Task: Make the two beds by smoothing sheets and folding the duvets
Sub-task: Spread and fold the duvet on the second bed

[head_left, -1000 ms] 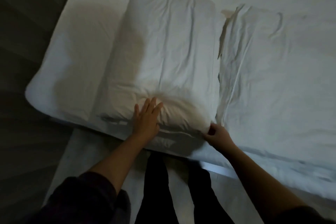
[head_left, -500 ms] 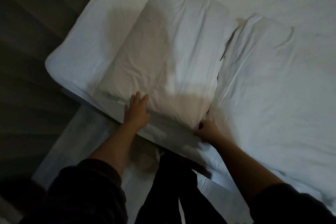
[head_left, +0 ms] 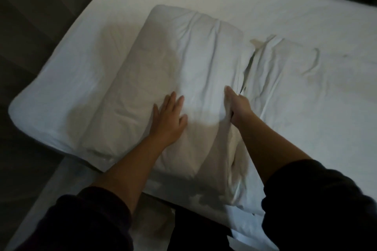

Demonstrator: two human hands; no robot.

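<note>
Duvet (head_left: 183,79), folded into a thick bundle, lies at the near left corner of the sheet (head_left: 285,16). The left hand (head_left: 167,122) presses flat on it with fingers spread, and the right hand (head_left: 239,108) clasps its right edge, fingers tucked into the gap. The fold seems nearly done; next, its edges need squaring and the wrinkles alongside need smoothing.

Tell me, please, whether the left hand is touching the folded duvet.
Touching. The head view shows the left hand lying flat, fingers spread, on top of the folded duvet, with no gap visible under the palm.
</note>
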